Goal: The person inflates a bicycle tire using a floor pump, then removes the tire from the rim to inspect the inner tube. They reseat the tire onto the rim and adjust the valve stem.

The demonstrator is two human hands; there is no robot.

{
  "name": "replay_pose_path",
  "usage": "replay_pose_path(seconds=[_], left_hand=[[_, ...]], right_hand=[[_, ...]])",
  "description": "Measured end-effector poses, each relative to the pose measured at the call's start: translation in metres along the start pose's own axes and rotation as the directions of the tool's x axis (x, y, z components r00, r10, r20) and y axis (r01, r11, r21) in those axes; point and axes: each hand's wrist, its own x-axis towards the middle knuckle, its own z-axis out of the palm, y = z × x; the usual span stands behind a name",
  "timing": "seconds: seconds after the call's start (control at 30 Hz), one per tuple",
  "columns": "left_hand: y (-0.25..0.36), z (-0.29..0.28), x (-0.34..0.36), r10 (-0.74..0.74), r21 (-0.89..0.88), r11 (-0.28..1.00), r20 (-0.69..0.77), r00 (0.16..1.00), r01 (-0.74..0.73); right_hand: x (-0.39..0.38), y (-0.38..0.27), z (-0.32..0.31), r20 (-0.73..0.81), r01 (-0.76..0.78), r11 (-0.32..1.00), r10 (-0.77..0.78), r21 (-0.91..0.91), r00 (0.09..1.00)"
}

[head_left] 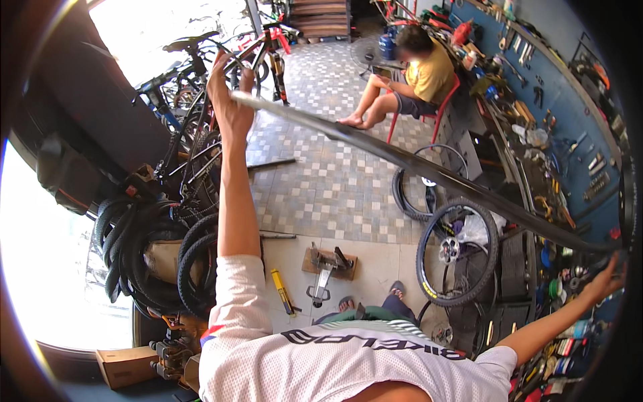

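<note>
Over a floor (pixel 321 194) of small, mottled grey and beige tiles stretches one long, slim, dark tube (pixel 408 161), smooth and round, slanting between the person's two raised hands. Its pale end lies against or just in front of the left hand (pixel 229 104), whose fingers point up with the thumb held apart; actual contact is unclear. Its dark end lies by the right hand (pixel 605 281), and whether those fingers grip it cannot be made out. Beyond sits one person (pixel 432 74) on a red chair (pixel 450 97). Nearer are one wheel (pixel 421 260) with a knobbly black tyre, one brown wooden board (pixel 346 273) and one slender yellow tool (pixel 280 288).
</note>
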Motion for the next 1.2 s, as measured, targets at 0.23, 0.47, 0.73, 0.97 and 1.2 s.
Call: replay_pose_path(seconds=[0.23, 0.47, 0.73, 0.97, 1.2], left_hand=[[0.032, 0.086, -0.171, -0.359, 0.453, 0.837, 0.877, 0.318, -0.305], [0.055, 0.054, -0.502, -0.417, 0.229, 0.892, 0.751, -0.511, -0.39], [0.081, -0.027, -0.641, -0.727, 0.577, 0.649, 0.28, -0.627, -0.495], [0.183, 0.143, -0.627, -0.032, 0.043, 0.997, 0.987, -0.159, 0.063], [0.166, 0.167, -0.763, -0.067, 0.246, 0.747, 0.952, -0.298, 0.617]], right_hand=[[-0.139, 0.024, -0.027, 0.36, -0.126, 0.968, 0.199, -0.218, 0.911], [-0.292, 0.102, -0.008, 0.648, -0.48, 0.789, 0.6, -0.383, 0.469], [-0.397, 0.182, 0.019, 0.84, -0.439, 0.723, 0.513, -0.533, -0.175], [-0.49, 0.248, 0.034, 0.562, -0.381, 0.591, 0.151, -0.711, -0.814], [-0.534, 0.314, 0.016, 0.686, -0.653, -0.316, 0.007, -0.688, -0.727]])
